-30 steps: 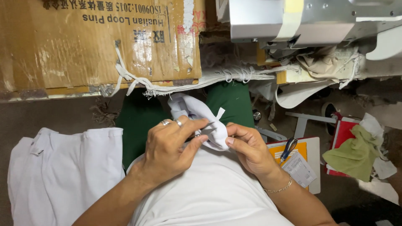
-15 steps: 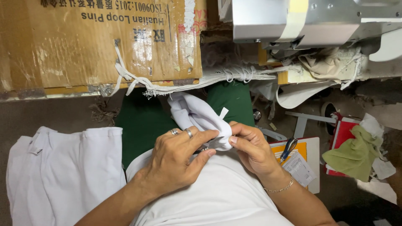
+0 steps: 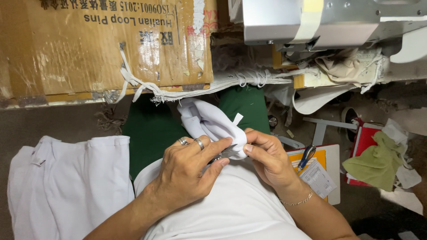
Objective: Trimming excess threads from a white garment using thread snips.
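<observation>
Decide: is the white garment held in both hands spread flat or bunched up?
Bunched up: the white garment is gathered in rumpled folds between the left hand and right hand.

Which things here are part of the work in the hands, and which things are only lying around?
In the work:
- white garment, bunched, held by both hands
- small metal snips in the left hand
- right hand, pinching the fabric

Only lying around:
- stack of white cloth
- cardboard box
- olive rag
- blue-handled tool on orange pad

A worn cardboard box [image 3: 106,44] lies at the top left beside a grey metal machine [image 3: 320,20]. Below, the dim brown floor [image 3: 58,122] carries a green cloth [image 3: 378,162] on red boards [image 3: 364,140].
</observation>
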